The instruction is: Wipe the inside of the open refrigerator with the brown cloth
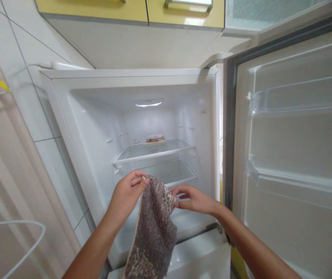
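L hand [128, 190] & R hand [193, 198] pinching cloth [156, 221] up top, before open fridge [133, 74], prob. so it hangs spread!

I've room between light [148, 103] and upper shelf [160, 150], up to the packet [155, 138]; lower, cloth [155, 221] hangs in my way.
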Demonstrator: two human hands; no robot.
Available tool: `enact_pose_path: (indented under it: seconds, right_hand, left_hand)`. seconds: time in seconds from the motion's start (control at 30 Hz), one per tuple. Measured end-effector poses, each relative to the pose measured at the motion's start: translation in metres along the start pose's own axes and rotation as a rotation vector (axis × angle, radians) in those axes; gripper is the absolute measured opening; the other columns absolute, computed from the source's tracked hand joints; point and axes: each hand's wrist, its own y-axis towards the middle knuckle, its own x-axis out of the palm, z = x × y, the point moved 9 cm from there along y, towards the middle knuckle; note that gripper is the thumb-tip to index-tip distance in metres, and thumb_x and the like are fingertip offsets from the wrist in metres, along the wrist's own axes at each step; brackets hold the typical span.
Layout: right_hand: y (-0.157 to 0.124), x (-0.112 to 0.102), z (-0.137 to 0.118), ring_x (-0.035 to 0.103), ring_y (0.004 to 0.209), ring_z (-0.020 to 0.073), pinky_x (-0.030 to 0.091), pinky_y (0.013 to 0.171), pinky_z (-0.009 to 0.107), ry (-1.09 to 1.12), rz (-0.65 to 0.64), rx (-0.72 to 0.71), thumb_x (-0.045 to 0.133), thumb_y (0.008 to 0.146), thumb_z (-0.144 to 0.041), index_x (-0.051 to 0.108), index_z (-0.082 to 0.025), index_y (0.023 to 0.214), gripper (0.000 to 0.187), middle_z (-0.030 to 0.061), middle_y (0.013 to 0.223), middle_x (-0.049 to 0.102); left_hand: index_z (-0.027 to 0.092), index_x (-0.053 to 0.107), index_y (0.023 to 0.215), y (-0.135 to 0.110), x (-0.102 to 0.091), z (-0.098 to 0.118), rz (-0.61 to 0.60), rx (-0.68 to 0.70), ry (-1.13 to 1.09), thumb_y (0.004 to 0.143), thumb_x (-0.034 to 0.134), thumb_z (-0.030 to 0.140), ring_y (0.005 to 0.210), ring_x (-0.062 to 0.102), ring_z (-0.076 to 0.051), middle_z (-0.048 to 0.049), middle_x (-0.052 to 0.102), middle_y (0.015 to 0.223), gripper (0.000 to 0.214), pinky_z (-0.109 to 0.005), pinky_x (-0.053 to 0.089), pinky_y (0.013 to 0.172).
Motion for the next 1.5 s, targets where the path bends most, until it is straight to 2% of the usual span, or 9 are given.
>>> enact_pose_path:
  seconds: [0.13, 0.3, 0.47, 0.63, 0.77, 0.97, 1.2, 1.33, 1.5]
  right_hand:
    - [0.001, 0.009, -0.012, 0.061, 0.119, 0.0216, 0.049, 0.1, 0.039, 0.008, 0.077, -0.09, 0.074, 0.08, -0.036, 0.065, -0.024, 0.099, 0.024, 0.0053, 0.125, 0.067]
    - [0.008, 0.018, -0.008, 0.065, 0.103, 0.0203, 0.054, 0.09, 0.037, -0.069, 0.092, -0.045, 0.076, 0.076, -0.035, 0.067, -0.025, 0.103, 0.031, 0.0045, 0.115, 0.069]
    - [0.017, 0.021, -0.009, 0.063, 0.105, 0.0218, 0.055, 0.085, 0.035, -0.123, 0.055, -0.031, 0.077, 0.073, -0.036, 0.069, -0.025, 0.105, 0.035, 0.0048, 0.113, 0.068]
    - [0.023, -0.005, -0.023, 0.064, 0.084, 0.019, 0.053, 0.08, 0.035, -0.228, 0.155, -0.02, 0.071, 0.077, -0.034, 0.065, -0.02, 0.078, 0.015, 0.0019, 0.084, 0.069]
    - [0.023, -0.032, -0.048, 0.061, 0.077, 0.0154, 0.049, 0.074, 0.029, -0.2, 0.253, -0.067, 0.065, 0.083, -0.033, 0.06, -0.02, 0.083, 0.014, -0.0005, 0.079, 0.066]
    - [0.019, -0.047, -0.072, 0.056, 0.072, 0.0126, 0.045, 0.068, 0.026, -0.241, 0.366, -0.149, 0.064, 0.08, -0.026, 0.062, -0.02, 0.097, 0.019, -0.0022, 0.079, 0.061]
    - [0.01, -0.058, -0.08, 0.059, 0.073, 0.012, 0.048, 0.067, 0.026, -0.064, 0.337, -0.135, 0.069, 0.078, -0.031, 0.064, -0.02, 0.109, 0.033, -0.0006, 0.085, 0.064]
    - [0.026, -0.071, -0.069, 0.062, 0.077, 0.014, 0.05, 0.072, 0.029, -0.148, 0.394, -0.121, 0.068, 0.078, -0.031, 0.067, -0.019, 0.106, 0.03, 0.001, 0.085, 0.068]
    - [0.057, -0.088, -0.015, 0.063, 0.073, 0.0144, 0.05, 0.076, 0.03, -0.383, 0.62, 0.009, 0.07, 0.07, -0.021, 0.074, -0.02, 0.088, 0.018, 0.0013, 0.083, 0.074]
  left_hand:
    - [0.022, 0.065, 0.092, -0.004, -0.013, -0.001, 0.028, -0.025, -0.014, 0.065, 0.078, 0.059, 0.072, 0.066, -0.02, -0.0034, 0.075, 0.077, 0.048, -0.03, 0.046, 0.068]
    - [0.022, 0.065, 0.092, -0.011, -0.024, 0.002, 0.048, -0.043, -0.059, 0.063, 0.08, 0.06, 0.073, 0.067, -0.021, -0.0033, 0.075, 0.076, 0.051, -0.029, 0.048, 0.069]
    - [0.022, 0.065, 0.094, -0.012, -0.031, 0.001, 0.04, -0.044, -0.086, 0.064, 0.08, 0.058, 0.075, 0.067, -0.019, -0.0015, 0.075, 0.076, 0.05, -0.029, 0.049, 0.074]
    - [0.022, 0.065, 0.095, -0.01, -0.043, -0.002, 0.08, -0.025, -0.057, 0.063, 0.08, 0.059, 0.074, 0.067, -0.018, -0.0011, 0.075, 0.077, 0.051, -0.029, 0.048, 0.073]
    - [0.022, 0.065, 0.094, -0.005, -0.052, -0.007, 0.101, 0.001, 0.016, 0.066, 0.078, 0.06, 0.071, 0.066, -0.017, -0.0007, 0.073, 0.074, 0.049, -0.028, 0.047, 0.069]
    - [0.021, 0.061, 0.097, -0.003, -0.048, -0.012, 0.078, 0.012, 0.028, 0.069, 0.076, 0.059, 0.071, 0.068, -0.018, -0.0008, 0.074, 0.077, 0.05, -0.028, 0.05, 0.07]
    - [0.02, 0.064, 0.102, -0.011, -0.043, -0.002, 0.044, 0.009, 0.033, 0.071, 0.076, 0.054, 0.075, 0.069, -0.016, -0.0001, 0.074, 0.077, 0.048, -0.024, 0.05, 0.069]
    - [0.018, 0.069, 0.106, 0.012, -0.04, -0.015, 0.048, 0.011, 0.056, 0.071, 0.074, 0.054, 0.08, 0.071, -0.019, -0.0053, 0.078, 0.089, 0.051, -0.028, 0.054, 0.074]
    - [0.019, 0.074, 0.092, 0.059, -0.026, -0.061, 0.1, 0.07, 0.214, 0.069, 0.071, 0.051, 0.08, 0.073, -0.023, -0.0058, 0.078, 0.08, 0.04, -0.033, 0.057, 0.074]
